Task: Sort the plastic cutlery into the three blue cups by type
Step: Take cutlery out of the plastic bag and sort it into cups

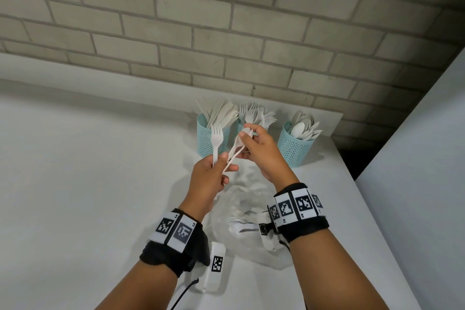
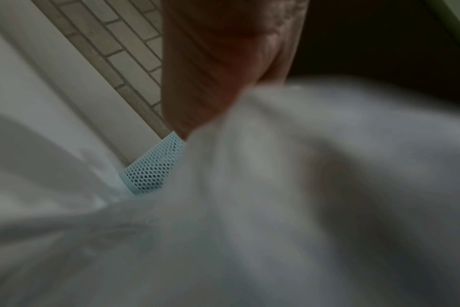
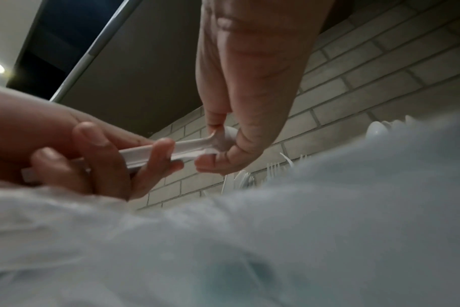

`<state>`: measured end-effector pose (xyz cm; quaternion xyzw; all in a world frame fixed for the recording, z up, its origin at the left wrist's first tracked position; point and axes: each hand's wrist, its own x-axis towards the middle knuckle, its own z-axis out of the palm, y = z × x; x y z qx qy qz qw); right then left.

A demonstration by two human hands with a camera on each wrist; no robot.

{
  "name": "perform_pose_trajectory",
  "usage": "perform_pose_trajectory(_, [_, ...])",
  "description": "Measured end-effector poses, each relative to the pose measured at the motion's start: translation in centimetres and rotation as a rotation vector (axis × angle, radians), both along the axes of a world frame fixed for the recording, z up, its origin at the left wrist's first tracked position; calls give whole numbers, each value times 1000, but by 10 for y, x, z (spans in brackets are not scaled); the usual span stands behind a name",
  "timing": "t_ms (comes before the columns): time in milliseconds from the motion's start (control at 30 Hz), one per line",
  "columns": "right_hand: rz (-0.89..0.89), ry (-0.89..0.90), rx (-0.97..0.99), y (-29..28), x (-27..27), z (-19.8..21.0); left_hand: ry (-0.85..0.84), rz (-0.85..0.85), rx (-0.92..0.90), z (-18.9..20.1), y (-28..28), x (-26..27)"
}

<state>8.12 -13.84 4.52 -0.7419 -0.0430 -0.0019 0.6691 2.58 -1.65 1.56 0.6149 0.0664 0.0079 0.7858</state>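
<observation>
Gripping a fork (image 1: 216,139) and spoon handles, the left hand (image 1: 210,178) meets the right hand (image 1: 261,151) pinching a spoon (image 3: 218,139) before three blue cups (image 1: 294,145); wrist views are half-blocked by a clear bag (image 1: 241,209).

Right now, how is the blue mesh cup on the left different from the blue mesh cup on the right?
The left blue mesh cup holds flat white plastic knives; the right blue mesh cup holds round-bowled white plastic spoons. The left cup is partly hidden behind the fork in the left hand; the right cup stands in full view. Both are the same pale blue perforated cups on the white counter.
</observation>
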Motion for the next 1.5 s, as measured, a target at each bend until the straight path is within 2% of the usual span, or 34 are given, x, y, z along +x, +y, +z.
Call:
perform_pose_trajectory(333, [31, -12, 144, -3, -4, -3, 3, -87, 82, 3, -3, -2])
perform_pose_trajectory(400, [-73, -24, 152, -11, 2, -1, 36, -131, 87, 2, -3, -1])
perform_pose_trajectory(500, [-363, -117, 213, -35, 20, 16, 81, -155, 90, 1, -4, 1])
perform_pose_trajectory(633, [-764, -441, 59, -80, 37, 54, 73, -183, 115, 1, -6, 2])
perform_pose_trajectory(733, [-877, -594, -86, -101, 48, 70, 65, -204, 112, 2, -7, 2])
perform_pose_trajectory(800, [-879, -594, -211, -109, 60, 67, 63, -216, 113, 2, -9, 2])
perform_pose_trajectory(900, [-825, -502, -544, -115, 77, 45, 76, -216, 82, 3, -10, 3])
perform_pose_trajectory(1033, [-645, -328, -997, -113, 84, 8, 84, -196, 48, 3, -7, 5])
perform_pose_trajectory(1133, [-608, -234, -1036, -113, 84, 2, 74, -189, 37, 3, -5, 5])
perform_pose_trajectory(1267, [-516, -142, -1187, -113, 83, 20, 58, -190, 69, 4, -6, 3])
perform_pose_trajectory(1333, [-532, -283, -1121, -103, 73, 35, 29, -201, 91, 4, -8, 2])
perform_pose_trajectory(1400, [-430, -393, -849, -86, 54, 52, -3, -206, 103, 4, -10, 1])
perform_pose_trajectory(1467, [-119, -250, -567, -67, 32, 64, -29, -209, 104, 4, -11, -1])
perform_pose_trajectory(1500, [60, -126, -533, -59, 22, 67, -37, -210, 101, 4, -11, -1])
